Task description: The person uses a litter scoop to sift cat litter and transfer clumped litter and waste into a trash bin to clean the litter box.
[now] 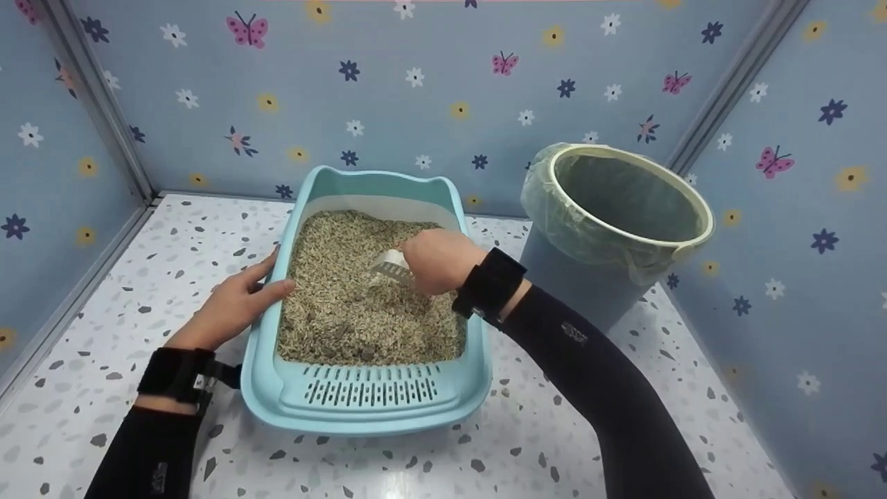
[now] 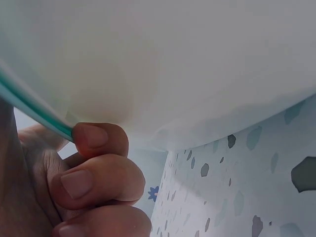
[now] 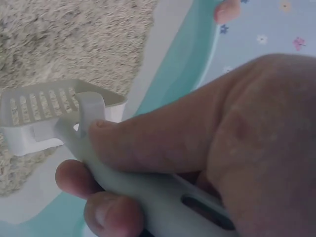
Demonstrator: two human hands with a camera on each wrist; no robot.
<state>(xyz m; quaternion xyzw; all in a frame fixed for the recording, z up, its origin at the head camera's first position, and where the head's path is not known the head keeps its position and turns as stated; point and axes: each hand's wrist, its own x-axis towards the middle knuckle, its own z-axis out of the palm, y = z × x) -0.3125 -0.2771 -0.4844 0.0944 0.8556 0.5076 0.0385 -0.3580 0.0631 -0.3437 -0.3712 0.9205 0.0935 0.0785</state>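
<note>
A light-blue litter box (image 1: 371, 419) stands on the speckled surface, filled with tan granular litter (image 1: 339, 277) that has darker clumps near its front. My left hand (image 1: 232, 305) grips the box's left rim, thumb over the edge; in the left wrist view, curled fingers (image 2: 101, 182) lie under the rim against the pale outer wall. Over the litter, my right hand (image 1: 443, 262) holds a slotted litter scoop (image 1: 393, 265). The right wrist view shows the fingers wrapped round the scoop's pale handle (image 3: 163, 202), thumb on top, and the slotted head (image 3: 44, 106) above the litter with none visible in it.
To the right of the box stands a bluish trash bin (image 1: 568, 270), its mouth lined with a translucent bag (image 1: 547, 197) under a cream ring. Blue flowered panels (image 1: 416, 90) close off the back and both sides. The right forearm passes in front of the bin.
</note>
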